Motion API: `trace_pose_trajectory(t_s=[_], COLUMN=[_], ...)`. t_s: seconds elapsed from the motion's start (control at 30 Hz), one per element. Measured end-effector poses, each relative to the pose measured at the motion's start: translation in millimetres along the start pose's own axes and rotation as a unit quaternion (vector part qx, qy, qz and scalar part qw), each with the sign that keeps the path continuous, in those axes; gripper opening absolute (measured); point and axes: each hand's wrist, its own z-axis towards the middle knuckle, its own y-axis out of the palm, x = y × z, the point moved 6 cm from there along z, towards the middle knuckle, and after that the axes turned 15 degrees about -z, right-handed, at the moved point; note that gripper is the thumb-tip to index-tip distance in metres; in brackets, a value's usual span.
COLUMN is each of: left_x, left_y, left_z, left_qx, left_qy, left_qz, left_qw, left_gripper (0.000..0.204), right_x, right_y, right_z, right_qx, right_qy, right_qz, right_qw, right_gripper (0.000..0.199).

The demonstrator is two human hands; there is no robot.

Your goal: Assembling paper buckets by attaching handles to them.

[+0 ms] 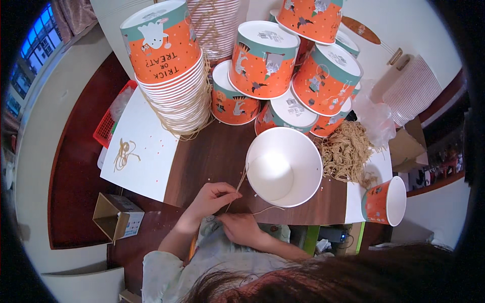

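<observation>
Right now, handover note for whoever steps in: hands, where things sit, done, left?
Left hand: pinching a tan string that runs to the white bucket's rim.
Right hand: at the table edge on the string's other end.
Loose strings pile right of the bucket.
Done: stacked orange buckets show strings.
Left: this bucket's string is not yet fixed; one more orange bucket lies at right.

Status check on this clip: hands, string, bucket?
Left hand pinching tan string at table edge. Right hand low near lap, on the string's loose end. White paper bucket tipped on its side, nothing blocking.
</observation>
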Motion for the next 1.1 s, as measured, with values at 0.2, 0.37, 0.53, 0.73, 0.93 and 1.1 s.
trace_pose_trajectory(t_s=[0.2,0.37,0.53,0.73,0.93,1.1], left_x=[15,23,34,44,52,73], left_y=[-1,-2,3,6,5,16], left_z=[4,7,13,20,19,21], left_qx=[-0.001,-0.005,0.006,0.006,0.019,0.034], left_qy=[0.023,0.066,0.088,0.108,0.110,0.105], left_qz=[0.026,0.085,0.122,0.109,0.141,0.170], left_qw=[0.999,0.994,0.989,0.988,0.984,0.979], left_gripper=[0.009,0.008,0.007,0.008,0.008,0.009], right_x=[-3,-20,-23,-24,-27,-23], right_y=[3,5,10,36,42,84], right_z=[1,-4,-5,-17,-24,-49], right_qx=[-0.106,-0.101,-0.136,-0.340,-0.339,-0.347], right_qy=[-0.042,-0.097,-0.117,-0.139,-0.193,-0.213], right_qz=[-0.008,0.013,0.005,0.017,0.030,0.111], right_qw=[0.993,0.990,0.984,0.930,0.920,0.907], right_gripper=[0.010,0.013,0.015,0.011,0.016,0.019])
